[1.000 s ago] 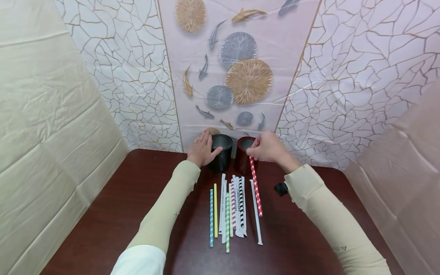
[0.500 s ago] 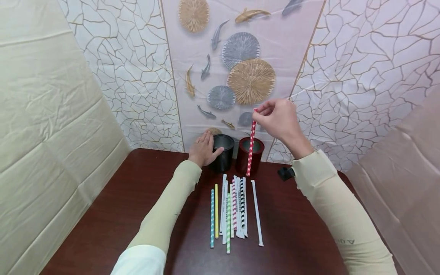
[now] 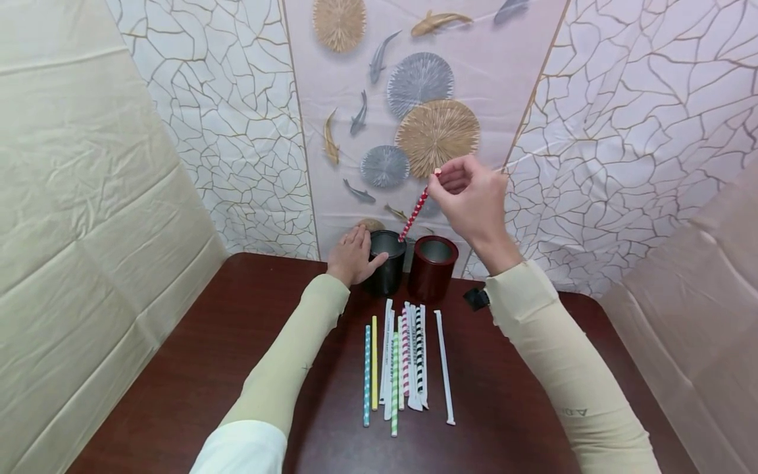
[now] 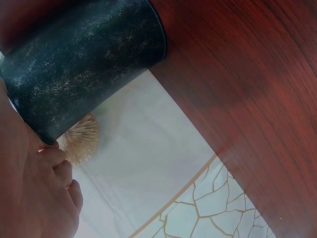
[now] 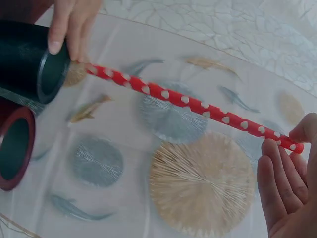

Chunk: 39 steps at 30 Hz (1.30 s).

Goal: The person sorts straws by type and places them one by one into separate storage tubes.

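Up above the cups, my right hand [image 3: 472,201] pinches a red paper straw with white hearts [image 5: 200,110] near its top end, between thumb and fingertips. The straw slants down to the left, its low end at the rim of the black cup [image 3: 391,276] in the head view. Against the left side of that cup rests my left hand [image 3: 352,255], fingers straight and thumb spread across the cup's near side. A dark red cup [image 3: 431,280] stands upright just right of the black one.
Several straws lie lengthwise on the brown table [image 3: 254,322]: a blue one [image 3: 366,375], a yellow one [image 3: 375,362], a green striped one [image 3: 395,388], and paper-wrapped ones. One white-wrapped straw [image 3: 445,368] lies apart at the right. A patterned cloth [image 3: 249,131] hangs behind the cups.
My right hand has lifted the red straw from near the table to above the cups, and its low end has swung left to the black cup. The left hand has stayed on the cup.
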Motion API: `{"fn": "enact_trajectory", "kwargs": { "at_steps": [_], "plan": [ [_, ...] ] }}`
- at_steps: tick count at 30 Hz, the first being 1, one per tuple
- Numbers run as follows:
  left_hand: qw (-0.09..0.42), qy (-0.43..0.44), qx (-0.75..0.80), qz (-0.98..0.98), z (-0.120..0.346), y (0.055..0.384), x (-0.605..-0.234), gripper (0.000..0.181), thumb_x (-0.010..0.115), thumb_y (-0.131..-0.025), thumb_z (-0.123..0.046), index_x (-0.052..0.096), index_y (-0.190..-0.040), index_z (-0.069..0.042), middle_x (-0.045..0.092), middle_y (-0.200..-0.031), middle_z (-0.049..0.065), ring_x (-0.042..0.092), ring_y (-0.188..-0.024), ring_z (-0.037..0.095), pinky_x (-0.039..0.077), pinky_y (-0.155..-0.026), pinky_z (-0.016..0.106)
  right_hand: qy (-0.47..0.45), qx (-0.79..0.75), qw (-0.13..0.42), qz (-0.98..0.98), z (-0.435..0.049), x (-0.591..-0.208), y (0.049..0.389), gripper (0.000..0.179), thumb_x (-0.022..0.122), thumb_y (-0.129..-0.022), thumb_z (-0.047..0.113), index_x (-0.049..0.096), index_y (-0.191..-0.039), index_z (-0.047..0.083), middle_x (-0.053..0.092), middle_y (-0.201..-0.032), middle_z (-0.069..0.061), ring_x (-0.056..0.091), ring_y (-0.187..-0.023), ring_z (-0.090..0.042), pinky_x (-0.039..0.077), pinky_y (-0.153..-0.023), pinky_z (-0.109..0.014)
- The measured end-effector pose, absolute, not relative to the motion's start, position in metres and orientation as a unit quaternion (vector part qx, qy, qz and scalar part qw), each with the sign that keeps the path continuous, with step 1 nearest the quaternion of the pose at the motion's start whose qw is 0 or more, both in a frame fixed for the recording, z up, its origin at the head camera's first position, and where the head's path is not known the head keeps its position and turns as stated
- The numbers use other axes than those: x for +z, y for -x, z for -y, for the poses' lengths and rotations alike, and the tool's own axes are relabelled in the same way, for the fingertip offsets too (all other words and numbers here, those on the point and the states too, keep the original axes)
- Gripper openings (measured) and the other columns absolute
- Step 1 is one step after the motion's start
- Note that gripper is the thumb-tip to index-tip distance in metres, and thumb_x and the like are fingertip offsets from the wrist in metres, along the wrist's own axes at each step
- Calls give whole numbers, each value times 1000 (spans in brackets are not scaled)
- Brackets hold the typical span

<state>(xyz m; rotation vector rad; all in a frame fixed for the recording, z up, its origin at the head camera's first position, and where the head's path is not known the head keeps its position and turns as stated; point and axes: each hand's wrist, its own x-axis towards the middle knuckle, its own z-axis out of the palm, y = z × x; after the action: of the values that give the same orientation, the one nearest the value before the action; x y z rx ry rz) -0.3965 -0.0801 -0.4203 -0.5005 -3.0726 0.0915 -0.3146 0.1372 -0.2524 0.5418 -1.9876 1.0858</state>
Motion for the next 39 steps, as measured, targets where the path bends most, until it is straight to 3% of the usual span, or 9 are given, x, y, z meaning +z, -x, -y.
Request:
{"fn": "enact_trajectory", "kwargs": {
  "at_steps": [5, 12, 21, 39],
  "plan": [
    [14, 159, 32, 987, 78, 395, -420, 89, 17, -109, -68, 16, -169, -3, 13, -179, 14, 12, -167, 26, 15, -136, 40, -232, 423, 392, 783, -131, -275, 323, 11, 73, -89, 5, 71, -93, -5, 79, -84, -18, 78, -73, -26, 53, -66, -5],
    [14, 159, 43, 986, 74, 395, -422, 90, 16, -109, -70, 17, -169, -4, 13, -179, 13, 12, -167, 26, 16, -136, 39, -216, 400, 374, 809, -127, -312, 335, 13, 74, -92, 10, 72, -95, -2, 80, -87, -17, 80, -76, -27, 66, -71, -39],
    [20, 160, 39, 986, 73, 395, -420, 89, 16, -109, -69, 18, -169, -4, 13, -179, 13, 12, -167, 26, 17, -136, 40, -204, 392, 321, 838, -130, -328, 343, 23, 79, -94, 16, 74, -104, -4, 79, -95, -19, 81, -83, -32, 67, -78, -44],
    [10, 166, 23, 986, 78, 396, -418, 88, 17, -110, -67, 15, -169, -1, 11, -179, 17, 10, -167, 28, 16, -136, 42, -197, 271, 238, 912, -150, -295, 322, 31, 79, -95, 24, 77, -103, -5, 81, -95, -19, 81, -87, -31, 66, -81, -47]
  ]
}}
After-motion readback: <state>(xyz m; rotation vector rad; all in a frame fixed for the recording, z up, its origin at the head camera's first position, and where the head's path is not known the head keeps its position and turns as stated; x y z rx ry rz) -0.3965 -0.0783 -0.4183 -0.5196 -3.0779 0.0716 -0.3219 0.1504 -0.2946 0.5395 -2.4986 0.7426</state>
